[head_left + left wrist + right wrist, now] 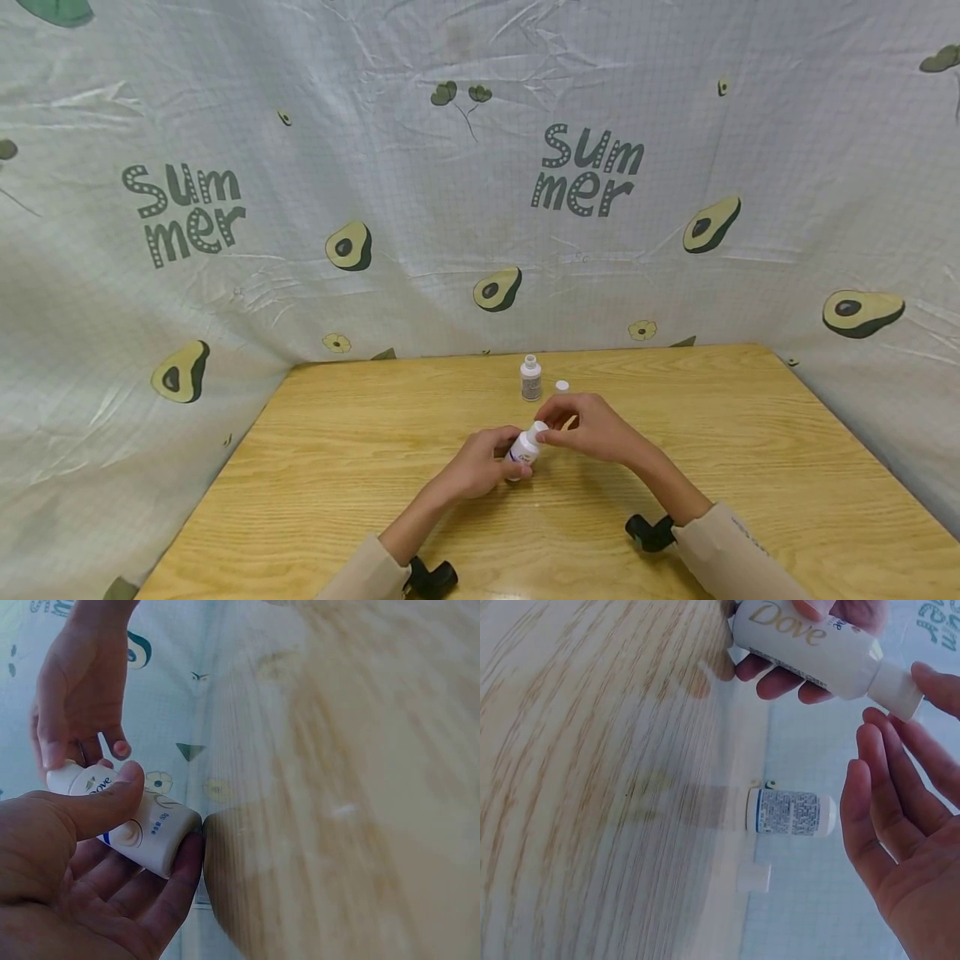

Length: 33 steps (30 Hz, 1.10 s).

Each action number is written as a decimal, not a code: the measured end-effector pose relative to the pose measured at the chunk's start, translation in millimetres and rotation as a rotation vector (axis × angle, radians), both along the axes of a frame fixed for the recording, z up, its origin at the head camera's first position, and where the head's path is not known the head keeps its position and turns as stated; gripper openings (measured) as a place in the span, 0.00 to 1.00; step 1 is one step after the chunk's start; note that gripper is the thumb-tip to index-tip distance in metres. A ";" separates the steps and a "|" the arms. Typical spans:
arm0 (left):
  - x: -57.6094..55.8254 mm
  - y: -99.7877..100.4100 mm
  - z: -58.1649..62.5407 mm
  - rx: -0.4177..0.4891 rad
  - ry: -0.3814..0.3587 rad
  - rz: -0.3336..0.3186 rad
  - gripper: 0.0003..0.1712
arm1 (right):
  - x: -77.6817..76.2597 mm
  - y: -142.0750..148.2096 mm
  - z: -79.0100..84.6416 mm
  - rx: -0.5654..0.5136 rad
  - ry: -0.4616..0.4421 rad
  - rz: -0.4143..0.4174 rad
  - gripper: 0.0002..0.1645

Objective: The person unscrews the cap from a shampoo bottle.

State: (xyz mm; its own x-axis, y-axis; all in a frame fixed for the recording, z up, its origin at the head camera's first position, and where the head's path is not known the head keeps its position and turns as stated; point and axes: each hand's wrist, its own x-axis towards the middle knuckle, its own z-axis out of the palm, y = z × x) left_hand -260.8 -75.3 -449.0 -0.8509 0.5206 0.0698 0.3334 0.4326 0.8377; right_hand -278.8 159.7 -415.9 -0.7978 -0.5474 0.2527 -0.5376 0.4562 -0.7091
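Note:
My left hand [478,463] grips a small white lotion bottle [522,450] round its body, tilted with its top toward the right hand. "Dove" lettering shows on the bottle [799,634] in the right wrist view. On its neck sits a white cap [896,688], which my right hand [588,427] pinches between thumb and forefinger. The other right fingers are spread loosely beside the cap. In the left wrist view, the left thumb [105,806] lies across the label, with fingers under the bottle's base end.
A second white bottle [531,382], without a cap, stands upright toward the back of the wooden table [375,417]. Just right of it lies a loose white cap [562,386]. A printed cloth [420,183] hangs behind the table and along its sides.

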 end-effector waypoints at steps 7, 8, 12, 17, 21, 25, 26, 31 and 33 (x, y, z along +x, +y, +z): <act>0.5 0.1 2.1 0.017 0.023 -0.013 0.20 | -1.1 -0.5 1.1 -0.007 -0.009 0.011 0.10; 0.7 0.0 2.2 0.018 0.022 -0.014 0.20 | -1.0 -0.2 1.4 -0.008 -0.007 0.018 0.10; 1.3 -0.1 2.7 0.022 0.013 -0.016 0.19 | -1.0 0.4 1.8 -0.010 -0.006 0.036 0.11; 1.8 0.0 2.8 0.025 0.008 -0.012 0.19 | -1.2 0.7 1.0 -0.002 -0.023 0.029 0.15; 1.3 0.2 2.2 0.028 0.009 -0.009 0.19 | -0.8 0.5 0.7 0.000 -0.017 0.009 0.16; 1.4 0.4 1.7 0.025 0.010 -0.007 0.20 | -0.5 0.3 0.6 -0.005 -0.014 -0.008 0.12; 1.4 0.6 1.7 0.025 0.011 -0.006 0.20 | -0.5 0.3 0.5 -0.005 -0.015 -0.010 0.12; 1.4 0.8 1.2 0.014 0.005 0.000 0.20 | -0.9 0.2 0.0 -0.007 -0.014 0.000 0.10; 1.1 0.6 0.6 0.010 0.002 0.001 0.20 | -0.9 0.3 0.2 -0.010 -0.014 0.008 0.10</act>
State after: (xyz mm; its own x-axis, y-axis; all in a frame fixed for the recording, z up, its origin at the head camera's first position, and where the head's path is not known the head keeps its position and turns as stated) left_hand -259.7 -74.6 -448.4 -0.8514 0.5188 0.0770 0.3348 0.4245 0.8412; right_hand -279.7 160.0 -415.7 -0.7967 -0.5516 0.2471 -0.5313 0.4443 -0.7213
